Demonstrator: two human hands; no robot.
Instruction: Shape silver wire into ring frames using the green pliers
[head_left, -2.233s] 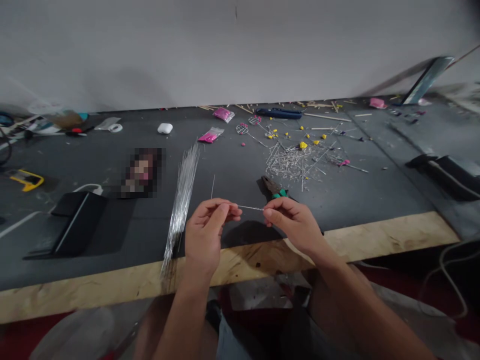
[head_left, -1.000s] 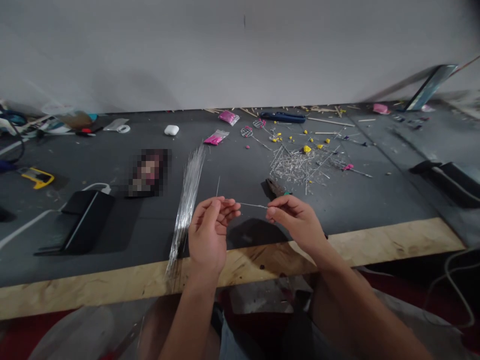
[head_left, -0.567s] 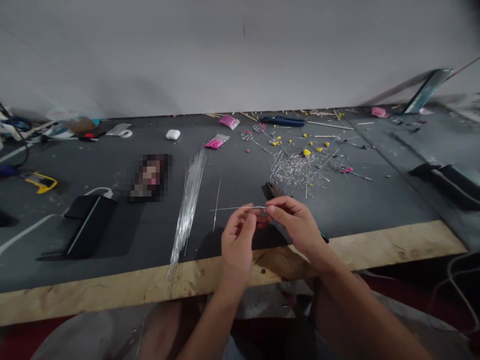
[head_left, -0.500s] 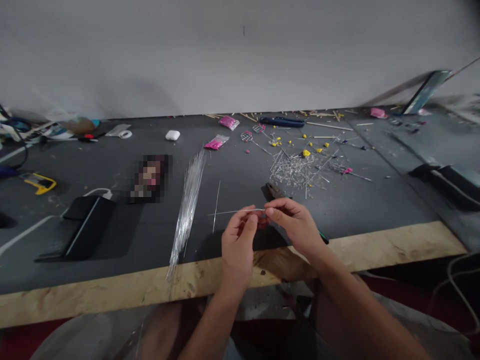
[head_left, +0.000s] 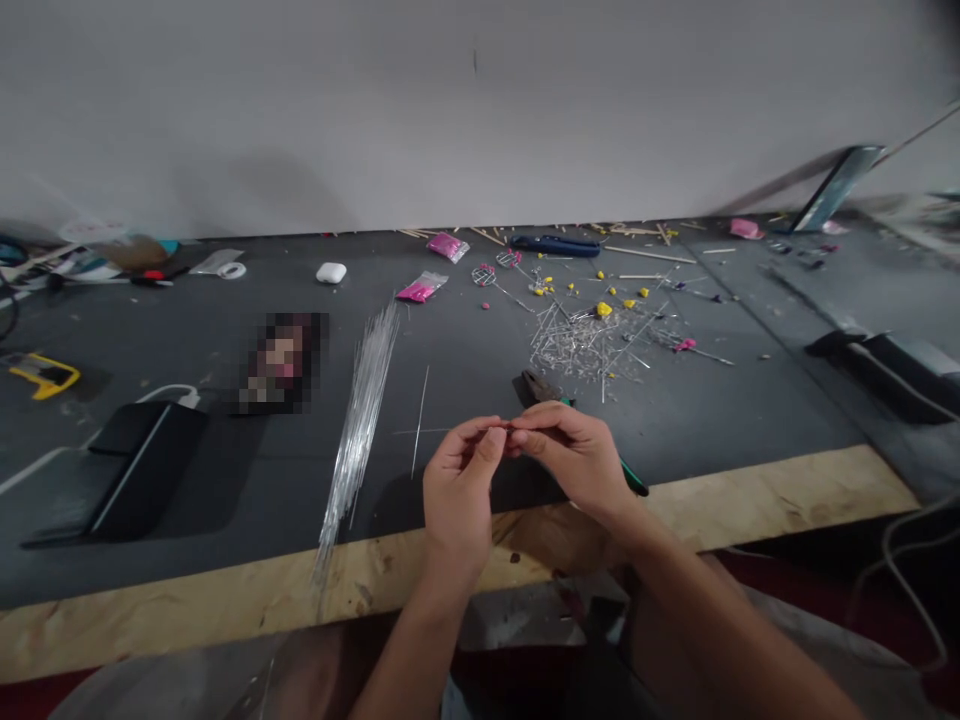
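My left hand point(head_left: 463, 485) pinches a thin metal wire point(head_left: 420, 431), whose free end sticks out to the left. Right against it, the fingertips of my right hand point(head_left: 577, 455) are closed on the same wire; its other end is hidden by the fingers. Pliers with green-edged handles point(head_left: 541, 385) lie partly under my right hand. To the left, a single straight wire point(head_left: 421, 420) rests on the dark tabletop, beside a long bundle of straight wires point(head_left: 360, 400). Beyond my hands lies a heap of short, bent wire pieces point(head_left: 574, 342).
Pink packets point(head_left: 422, 287), a blue cutter-like tool point(head_left: 555, 245) and yellow lumps point(head_left: 604, 310) lie farther back. On the left are a white case point(head_left: 331, 273), a black stand point(head_left: 146, 470) and a yellow-handled tool point(head_left: 45, 375). A wooden strip point(head_left: 225, 600) edges the table.
My hands have drawn closer together at the fingertips, and less of the wire shows between them. The whole view has shifted slightly, with table items appearing farther left.
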